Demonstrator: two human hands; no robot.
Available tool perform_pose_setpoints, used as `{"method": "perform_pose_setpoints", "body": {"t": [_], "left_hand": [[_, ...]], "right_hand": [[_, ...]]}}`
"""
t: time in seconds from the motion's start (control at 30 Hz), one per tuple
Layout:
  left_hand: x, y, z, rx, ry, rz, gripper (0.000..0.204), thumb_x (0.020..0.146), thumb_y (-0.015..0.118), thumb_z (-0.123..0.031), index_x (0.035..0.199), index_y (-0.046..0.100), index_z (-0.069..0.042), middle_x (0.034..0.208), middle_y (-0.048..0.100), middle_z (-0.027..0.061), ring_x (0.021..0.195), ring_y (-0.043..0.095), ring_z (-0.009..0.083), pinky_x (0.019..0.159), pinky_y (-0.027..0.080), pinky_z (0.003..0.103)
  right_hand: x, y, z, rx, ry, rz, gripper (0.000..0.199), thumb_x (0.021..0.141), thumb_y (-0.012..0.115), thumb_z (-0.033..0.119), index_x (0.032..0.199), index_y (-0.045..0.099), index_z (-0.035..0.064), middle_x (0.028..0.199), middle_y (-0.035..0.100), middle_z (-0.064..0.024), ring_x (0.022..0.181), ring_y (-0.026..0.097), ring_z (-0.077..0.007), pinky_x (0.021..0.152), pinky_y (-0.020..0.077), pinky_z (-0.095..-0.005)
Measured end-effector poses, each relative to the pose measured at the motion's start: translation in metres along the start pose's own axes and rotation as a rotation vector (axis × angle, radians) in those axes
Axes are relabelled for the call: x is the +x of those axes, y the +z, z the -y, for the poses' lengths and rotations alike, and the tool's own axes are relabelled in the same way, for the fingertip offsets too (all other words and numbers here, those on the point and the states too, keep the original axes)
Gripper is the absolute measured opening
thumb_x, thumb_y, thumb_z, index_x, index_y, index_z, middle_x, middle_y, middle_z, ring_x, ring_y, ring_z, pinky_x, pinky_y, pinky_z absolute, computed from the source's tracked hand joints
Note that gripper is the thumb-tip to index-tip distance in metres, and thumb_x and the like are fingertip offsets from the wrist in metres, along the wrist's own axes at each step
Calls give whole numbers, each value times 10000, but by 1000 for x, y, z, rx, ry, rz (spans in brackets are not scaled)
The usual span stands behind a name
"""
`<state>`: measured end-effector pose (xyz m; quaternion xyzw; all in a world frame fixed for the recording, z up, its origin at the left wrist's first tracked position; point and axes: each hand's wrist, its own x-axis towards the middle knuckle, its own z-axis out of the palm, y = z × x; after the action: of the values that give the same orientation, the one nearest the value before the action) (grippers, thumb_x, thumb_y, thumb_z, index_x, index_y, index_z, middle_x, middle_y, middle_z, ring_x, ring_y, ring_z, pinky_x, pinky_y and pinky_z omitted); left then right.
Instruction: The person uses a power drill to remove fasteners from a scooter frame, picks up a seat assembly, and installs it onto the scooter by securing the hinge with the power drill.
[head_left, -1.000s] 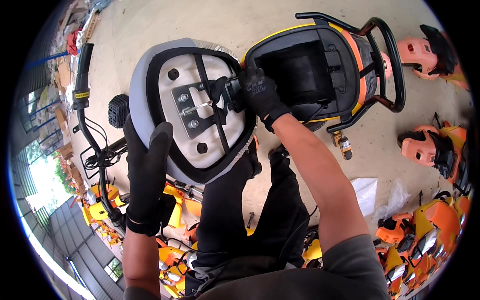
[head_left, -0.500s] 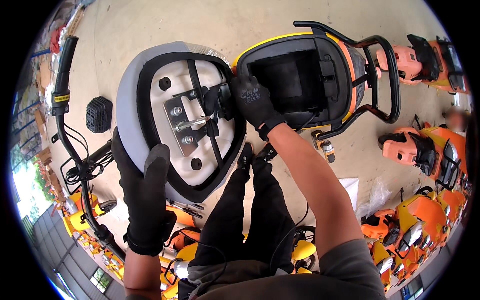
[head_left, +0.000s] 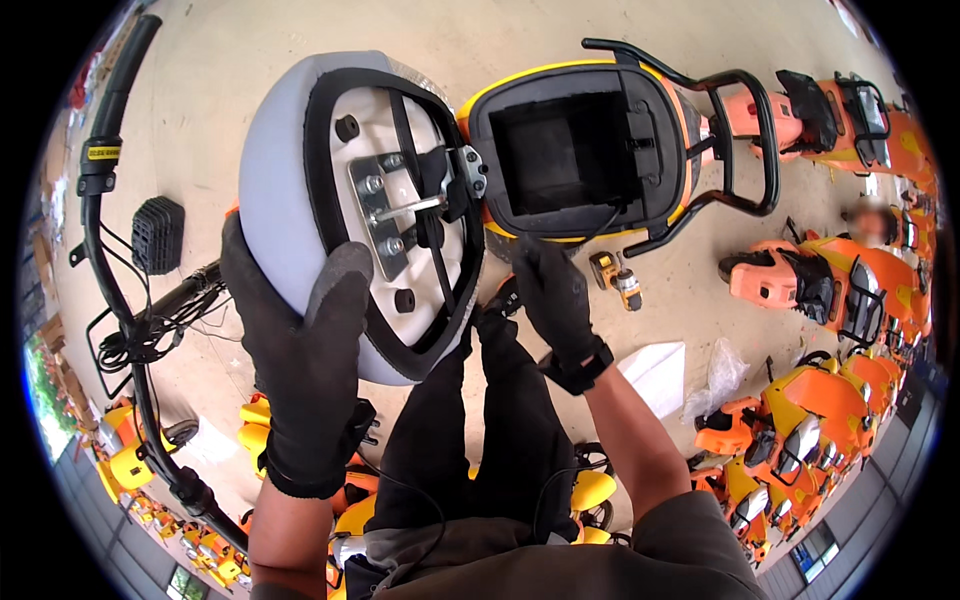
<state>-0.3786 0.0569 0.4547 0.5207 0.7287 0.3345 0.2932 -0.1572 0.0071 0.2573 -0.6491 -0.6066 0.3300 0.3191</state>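
left hand [head_left: 300, 370]: we see a black knit glove at 8 o'clock, its cuff ending at the wrist.
right hand [head_left: 555, 300]: a matching black glove just right of centre, with a black strap round the wrist.
forearms: bare below both gloves.
sleeve [head_left: 690, 545]: short and grey, at 5 o'clock, on the right arm.
trousers [head_left: 480, 440]: dark, running from centre down to 6 o'clock, with a thin black cable across them.

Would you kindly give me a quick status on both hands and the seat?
Left hand grips raised grey seat, underside up. Right hand empty, below open compartment. Nothing in the way.
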Motion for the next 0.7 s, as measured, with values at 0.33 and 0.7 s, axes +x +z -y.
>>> {"method": "perform_pose_setpoints", "body": {"t": [0.33,0.7], "left_hand": [[2,-2,21,-99,55,58,395,1018,443,-124,1349,441,93,1386,480,186,1294,482,265,1087,377,356],[1,-73,83,908,667,65,514,954,545,-157,1404,409,48,1412,462,205,1304,478,294,1114,344,376]], "right_hand": [[-206,-35,-210,375,1004,-105,237,929,644,250,1040,664,42,854,679,-25,711,592,-91,649,488,-245],[-251,19,-454,51,856,-148,528,863,722,369,1240,607,18,1095,680,-132,990,635,-235,880,488,-353]]}}
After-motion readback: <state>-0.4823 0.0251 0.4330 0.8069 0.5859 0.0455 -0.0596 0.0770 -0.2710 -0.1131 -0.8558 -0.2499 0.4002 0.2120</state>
